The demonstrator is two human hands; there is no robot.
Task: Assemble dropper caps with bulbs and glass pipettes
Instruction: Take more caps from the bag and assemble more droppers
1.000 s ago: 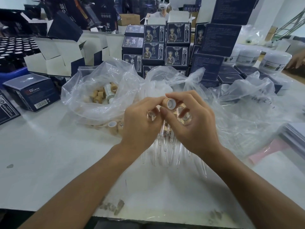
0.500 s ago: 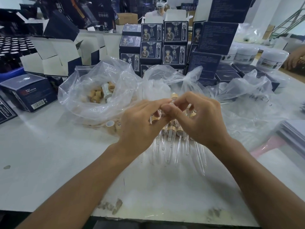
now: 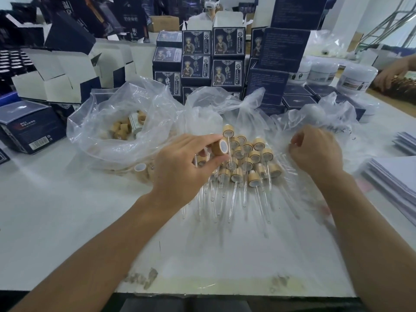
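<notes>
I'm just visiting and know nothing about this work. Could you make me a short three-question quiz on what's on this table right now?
1. True or false: the left hand holds a bamboo cap in its fingers.
2. Where do the loose caps wait? A) plastic bag on the left B) white jars C) paper stack
3. Fill in: the finished droppers lie in a pile between the two ____.

Key: 1 true; 2 A; 3 hands. The right hand is over the clear plastic, fingers curled.

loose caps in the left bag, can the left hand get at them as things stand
Probably not yet: the left hand already pinches a bamboo cap, though the clear bag lies open just beside it.
</notes>
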